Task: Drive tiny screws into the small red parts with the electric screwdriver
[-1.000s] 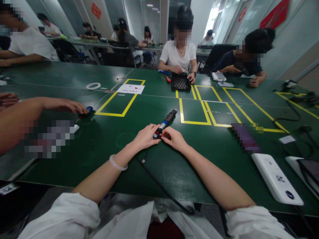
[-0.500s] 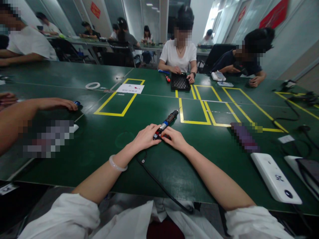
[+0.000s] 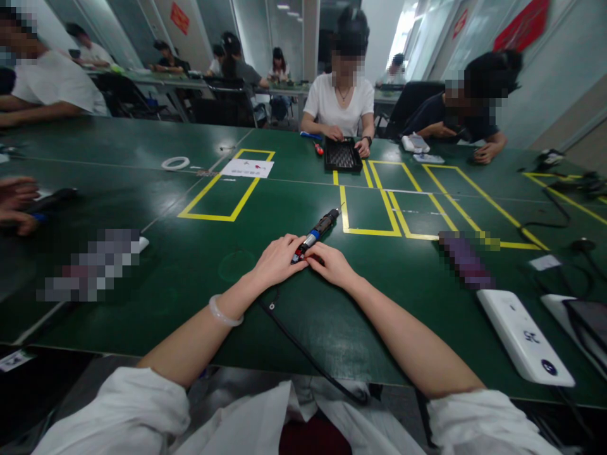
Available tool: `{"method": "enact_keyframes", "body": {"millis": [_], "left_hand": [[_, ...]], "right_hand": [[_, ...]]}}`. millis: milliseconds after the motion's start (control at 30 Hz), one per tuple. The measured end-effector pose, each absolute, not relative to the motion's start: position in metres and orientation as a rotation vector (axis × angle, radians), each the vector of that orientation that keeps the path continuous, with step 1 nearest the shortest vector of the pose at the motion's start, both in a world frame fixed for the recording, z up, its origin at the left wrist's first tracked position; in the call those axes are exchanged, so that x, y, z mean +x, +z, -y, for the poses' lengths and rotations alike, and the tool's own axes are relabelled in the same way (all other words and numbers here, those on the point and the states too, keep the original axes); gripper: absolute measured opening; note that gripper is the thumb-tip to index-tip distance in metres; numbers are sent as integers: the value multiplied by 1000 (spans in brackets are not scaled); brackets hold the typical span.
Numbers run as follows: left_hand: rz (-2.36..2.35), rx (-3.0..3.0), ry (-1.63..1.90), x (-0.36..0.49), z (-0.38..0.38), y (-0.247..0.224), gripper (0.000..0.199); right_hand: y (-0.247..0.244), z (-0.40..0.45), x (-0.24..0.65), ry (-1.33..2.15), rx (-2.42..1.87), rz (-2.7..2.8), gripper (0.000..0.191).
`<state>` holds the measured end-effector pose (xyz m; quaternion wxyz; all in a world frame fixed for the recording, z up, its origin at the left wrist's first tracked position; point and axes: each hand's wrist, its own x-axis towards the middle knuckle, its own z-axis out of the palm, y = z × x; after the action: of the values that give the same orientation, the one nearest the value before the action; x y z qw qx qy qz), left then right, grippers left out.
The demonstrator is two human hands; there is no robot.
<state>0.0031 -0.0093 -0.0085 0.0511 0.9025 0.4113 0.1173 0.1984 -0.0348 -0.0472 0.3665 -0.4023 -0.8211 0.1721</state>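
An electric screwdriver [image 3: 318,231] with a dark front end, a blue band and a bare silver motor section lies in front of me, its bit pointing away to the right. Its casing looks opened at the rear, where small red parts show. My left hand [image 3: 279,260] is closed around the rear part from the left. From the right, my right hand [image 3: 331,263] pinches at the same rear end, its fingertips partly hiding what they grip. A black cable [image 3: 303,354] with a small metal ring near its end runs below my hands to the table's front edge.
Yellow tape rectangles [image 3: 372,233] mark the green table. A white power bank [image 3: 524,338] and a phone [image 3: 467,260] lie to the right. A paper sheet [image 3: 246,168] and a tape ring [image 3: 175,163] lie farther off. Opposite, a person handles a black tray [image 3: 342,155].
A co-worker's arm at the left has drawn back, and a dark tool with a blue band is now by those hands. My right fingers shifted slightly at the screwdriver's rear; my left hand stays put.
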Motion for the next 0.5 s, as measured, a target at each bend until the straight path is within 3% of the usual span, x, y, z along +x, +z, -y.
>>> {"method": "enact_keyframes", "body": {"millis": [500], "left_hand": [[-1441,2863,334,-16,-11,-10,58]], "right_hand": [[-48,35,204,462,-1130,2094,11]]}}
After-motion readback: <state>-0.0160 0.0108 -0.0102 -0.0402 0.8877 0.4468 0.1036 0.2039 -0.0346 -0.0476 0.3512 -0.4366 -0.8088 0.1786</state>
